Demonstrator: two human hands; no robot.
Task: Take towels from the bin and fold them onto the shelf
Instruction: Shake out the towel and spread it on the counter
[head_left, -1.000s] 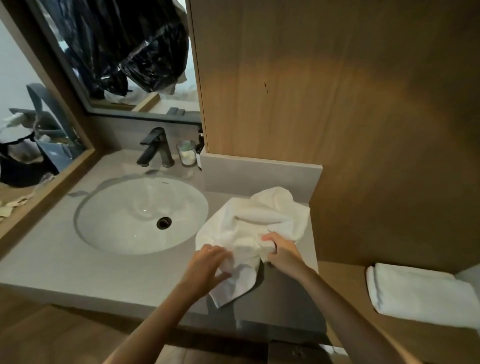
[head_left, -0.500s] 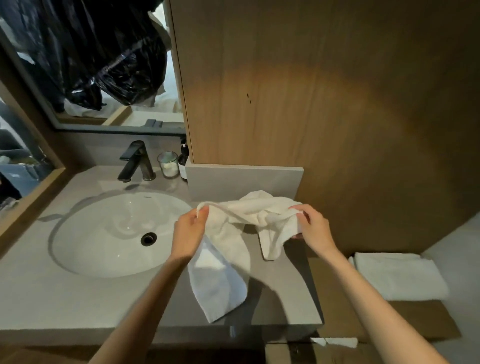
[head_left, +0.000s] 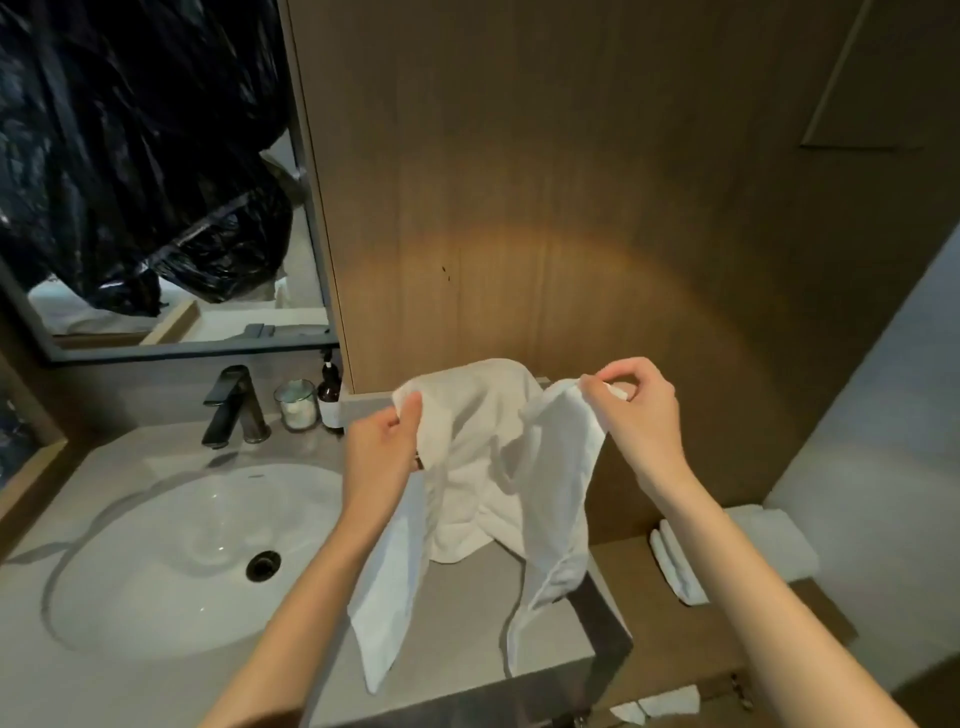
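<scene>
A white towel (head_left: 483, 467) hangs in the air above the grey counter (head_left: 467, 613), held up by both hands. My left hand (head_left: 382, 449) grips its left upper edge. My right hand (head_left: 636, 410) pinches the right upper corner. The cloth sags in the middle and two ends droop toward the counter. A folded white towel (head_left: 779, 540) lies on the low wooden shelf (head_left: 623, 587) at the right, partly hidden by my right forearm. The bin is out of view.
A white round sink (head_left: 192, 556) with a black faucet (head_left: 231, 405) sits left of the towel. A glass jar (head_left: 300, 405) and a dark bottle (head_left: 330, 395) stand by the wooden wall panel (head_left: 545, 208). A mirror (head_left: 156, 171) shows black plastic bags.
The towel went from lying bunched on the counter to being lifted. Both hands rose and moved apart, spreading the cloth between them. The camera shifted right.
</scene>
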